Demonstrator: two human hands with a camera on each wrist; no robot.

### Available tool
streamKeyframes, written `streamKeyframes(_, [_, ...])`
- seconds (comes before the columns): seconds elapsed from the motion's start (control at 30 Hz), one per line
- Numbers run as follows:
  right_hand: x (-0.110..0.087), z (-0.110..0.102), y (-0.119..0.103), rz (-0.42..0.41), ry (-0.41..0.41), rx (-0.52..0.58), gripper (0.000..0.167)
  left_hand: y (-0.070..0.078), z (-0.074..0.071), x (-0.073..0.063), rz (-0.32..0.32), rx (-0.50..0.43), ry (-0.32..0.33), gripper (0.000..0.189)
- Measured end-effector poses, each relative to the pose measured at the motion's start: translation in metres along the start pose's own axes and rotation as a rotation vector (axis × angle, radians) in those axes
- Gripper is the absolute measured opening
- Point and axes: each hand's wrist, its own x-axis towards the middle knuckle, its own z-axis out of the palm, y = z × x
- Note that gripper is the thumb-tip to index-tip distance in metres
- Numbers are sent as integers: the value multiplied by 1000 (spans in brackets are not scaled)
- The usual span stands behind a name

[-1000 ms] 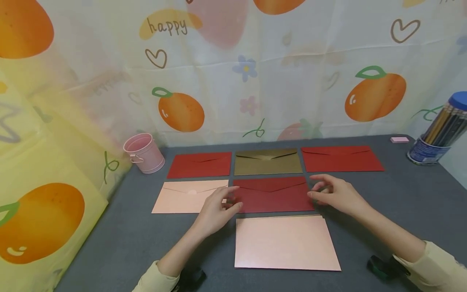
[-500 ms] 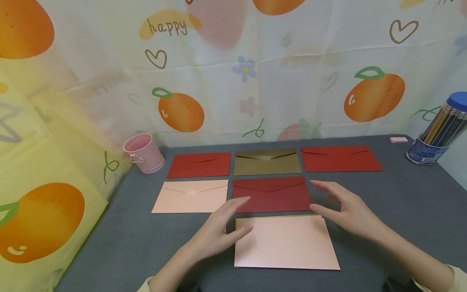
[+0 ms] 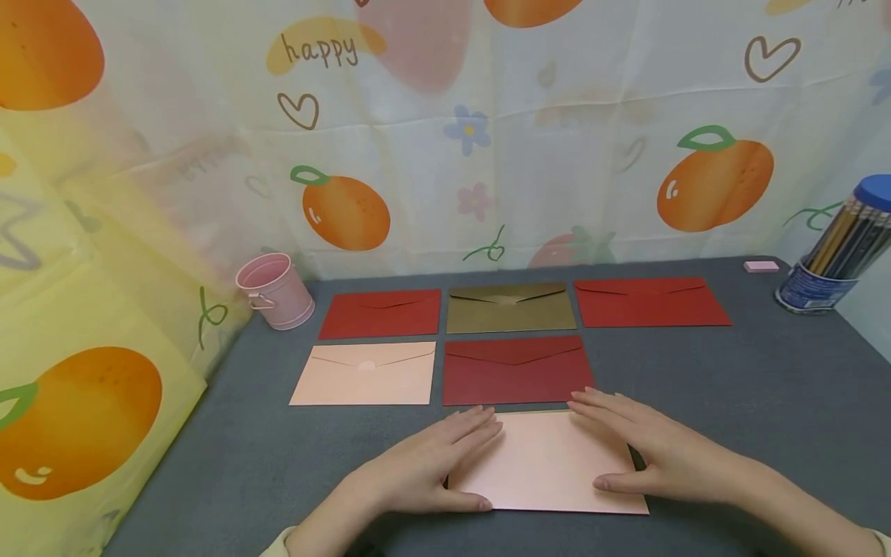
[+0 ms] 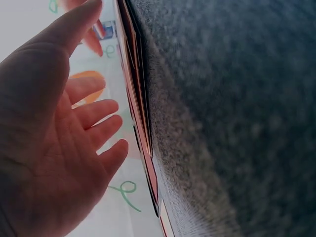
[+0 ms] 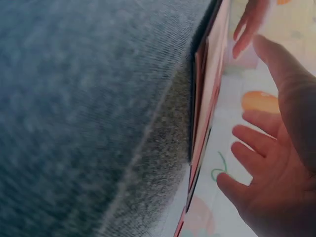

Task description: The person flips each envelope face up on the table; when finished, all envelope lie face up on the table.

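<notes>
A small stack of envelopes lies near the front of the table, a blank pale pink envelope point(image 3: 543, 464) on top. My left hand point(image 3: 418, 468) hovers at its left edge, fingers extended and thumb apart near the front left corner. Over the right edge my right hand point(image 3: 671, 456) is held the same way, fingers spread from the thumb. Neither hand grips anything. Both wrist views show the stack edge-on, several layers thick point(image 4: 134, 64), with open palms beside it. Just behind lies a dark red envelope point(image 3: 515, 371), flap side up.
Left of the dark red envelope is a pale pink one point(image 3: 369, 379). The back row has a red envelope point(image 3: 383, 316), an olive one point(image 3: 511, 313) and another red one point(image 3: 650, 303). A pink bucket point(image 3: 276, 290), pencil tub point(image 3: 835, 247) and pink eraser point(image 3: 762, 267) stand behind.
Both hands have drawn back from the sides of the dark red envelope to the sides of the front stack, and their fingers have straightened. The envelopes have stayed in place.
</notes>
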Motion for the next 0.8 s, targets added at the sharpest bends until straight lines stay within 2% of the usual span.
streamKeyframes(0.17, [-4, 4, 2, -106, -45, 22, 81, 0, 2, 0, 0, 13, -43, 82])
streamKeyframes(0.27, [-4, 7, 3, -141, -57, 16, 86, 0, 3, 0, -4, 29, -51, 83])
streamKeyframes(0.43, [-6, 9, 4, -148, -87, -3, 91, 0, 4, 0, -5, 68, -56, 85])
streamKeyframes(0.8, [-8, 12, 8, -158, -119, -11, 94, 0, 5, 0, -34, 90, -96, 90])
